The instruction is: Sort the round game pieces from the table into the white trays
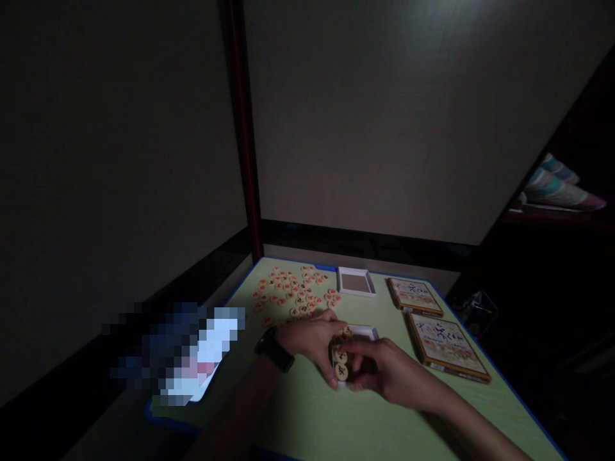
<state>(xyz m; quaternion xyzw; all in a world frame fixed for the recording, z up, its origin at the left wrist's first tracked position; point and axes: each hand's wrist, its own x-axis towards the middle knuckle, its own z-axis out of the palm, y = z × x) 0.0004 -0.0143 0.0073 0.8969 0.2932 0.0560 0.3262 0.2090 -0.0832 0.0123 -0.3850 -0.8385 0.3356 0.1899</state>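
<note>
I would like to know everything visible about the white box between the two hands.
The white box is open on top, with cardboard-like walls. It appears to sit on the green table. Round, pale pieces with dark characters lie in a row at its left side. The left hand holds that side; the right hand reaches over the box, near the pieces. Both hands hide much of it.

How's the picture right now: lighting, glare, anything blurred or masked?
All from the head view: dim overall, near-black at lower right; soft glare high on the back wall; mosaic blocks masking most of the bright flat object at picture left; markings on the scattered round pieces too small to read reliably.
</note>
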